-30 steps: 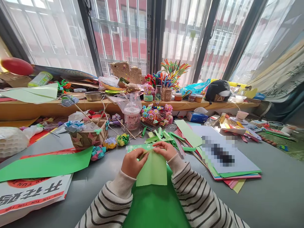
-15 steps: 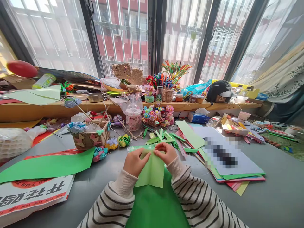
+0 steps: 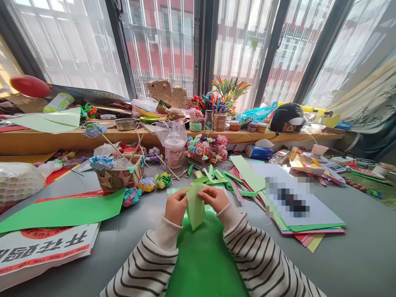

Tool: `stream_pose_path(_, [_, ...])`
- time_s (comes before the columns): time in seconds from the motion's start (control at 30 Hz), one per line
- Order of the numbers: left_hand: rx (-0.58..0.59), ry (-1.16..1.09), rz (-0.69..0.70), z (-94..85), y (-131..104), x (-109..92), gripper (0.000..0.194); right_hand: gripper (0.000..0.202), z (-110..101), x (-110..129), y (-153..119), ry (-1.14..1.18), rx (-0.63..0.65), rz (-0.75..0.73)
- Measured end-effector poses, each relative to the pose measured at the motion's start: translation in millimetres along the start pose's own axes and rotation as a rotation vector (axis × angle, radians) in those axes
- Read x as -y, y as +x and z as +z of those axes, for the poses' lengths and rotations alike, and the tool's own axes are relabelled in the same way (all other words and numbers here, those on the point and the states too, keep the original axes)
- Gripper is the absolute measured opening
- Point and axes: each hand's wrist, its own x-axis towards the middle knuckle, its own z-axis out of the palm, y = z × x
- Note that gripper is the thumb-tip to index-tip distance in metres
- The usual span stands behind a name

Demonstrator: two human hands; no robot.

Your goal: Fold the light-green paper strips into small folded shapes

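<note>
Between my two hands hangs a light green sheet of paper, now a narrow folded shape with a pointed lower end. My left hand pinches its upper left edge, fingers closed. At the upper right, my right hand pinches the same sheet between thumb and fingers. Beneath them a glossy dark green surface lies on the grey table. Just beyond the hands is a pile of cut green paper strips.
Left are a woven basket with paper flowers, a green sheet and a printed bag. A paper stack lies right. Behind stand a lidded cup, a tissue box and a crowded ledge.
The light green sheet was spread wider with a centre crease; it now looks narrower and folded or turned. My hands have shifted slightly, and the view has tilted a little.
</note>
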Motion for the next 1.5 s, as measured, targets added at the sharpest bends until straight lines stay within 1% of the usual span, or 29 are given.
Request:
stream_pose_path(0.1, [0.051, -0.035, -0.02, 0.3, 0, 0, 0.035, 0.027, 0, -2, -1, -0.083, -0.006, -0.035])
stream_pose_path(0.2, [0.102, -0.187, -0.081, -3.1, 0, 1, 0.048, 0.026, -3, -2, -1, -0.113, -0.048, -0.063])
stream_pose_path(0.27, [0.12, -0.252, -0.094, -6.2, 0, 3, 0.05, 0.027, -4, -1, -1, -0.11, -0.064, -0.061])
stream_pose_path(0.3, [0.107, -0.246, -0.091, -7.4, 0, 5, 0.048, 0.027, -5, -1, -1, -0.104, -0.066, -0.056])
stream_pose_path(0.4, [0.013, -0.177, -0.078, -8.5, 1, 11, 0.04, 0.028, -7, 0, -1, -0.098, -0.069, -0.068])
stream_pose_path(0.53, [0.022, -0.099, -0.043, -6.9, 1, 19, 0.032, 0.024, -10, 2, 0, -0.203, -0.133, -0.165])
stream_pose_path(0.6, [0.001, -0.002, 0.039, -7.1, 1, 19, 0.031, 0.022, -10, 3, -1, -0.33, -0.142, -0.232])
stream_pose_path(0.63, [-0.02, 0.065, 0.111, -7.6, 1, 18, 0.031, 0.021, -10, 4, -2, -0.412, -0.141, -0.287])
stream_pose_path(0.73, [-0.052, 0.339, 0.429, -10.4, -1, 14, 0.03, 0.02, -7, 5, -7, -0.684, -0.134, -0.521])
stream_pose_path(0.8, [-0.041, 0.517, 0.639, -12.1, -2, 10, 0.023, 0.021, -5, 7, -10, -0.823, -0.122, -0.656])
stream_pose_path(0.83, [-0.04, 0.586, 0.72, -12.7, -3, 9, 0.02, 0.022, -4, 8, -11, -0.864, -0.111, -0.701])
stream_pose_path(0.87, [-0.046, 0.636, 0.781, -13.3, -4, 8, 0.017, 0.022, -3, 8, -12, -0.888, -0.102, -0.733])
stream_pose_path(0.93, [-0.071, 0.681, 0.85, -14.2, -5, 6, 0.015, 0.022, -2, 10, -14, -0.907, -0.081, -0.768])
stream_pose_path(1.0, [-0.098, 0.667, 0.861, -15.4, -6, 6, 0.015, 0.022, -3, 11, -14, -0.917, -0.083, -0.776])
stream_pose_path(1.07, [-0.148, 0.618, 0.826, -17.6, -6, 5, 0.014, 0.022, -6, 11, -12, -0.935, -0.128, -0.764])
stream_pose_path(1.2, [-0.224, 0.553, 0.734, -23.8, -2, 4, 0.013, 0.022, -22, 7, -3, -0.964, -0.305, -0.708])
stream_pose_path(1.3, [-0.258, 0.55, 0.733, -26.7, -1, 4, 0.014, 0.024, -35, 8, 0, -0.945, -0.448, -0.652])
stream_pose_path(1.37, [-0.27, 0.553, 0.75, -26.5, -1, 5, 0.013, 0.025, -37, 11, -1, -0.932, -0.49, -0.659])
stream_pose_path(1.4, [-0.265, 0.556, 0.757, -25.7, -1, 5, 0.013, 0.024, -35, 13, -2, -0.924, -0.472, -0.684])
stream_pose_path(1.43, [-0.251, 0.561, 0.764, -24.5, -1, 7, 0.013, 0.022, -32, 14, -3, -0.921, -0.421, -0.716])
stream_pose_path(1.5, [-0.205, 0.572, 0.771, -21.5, -2, 9, 0.014, 0.019, -23, 14, -6, -0.94, -0.262, -0.784])
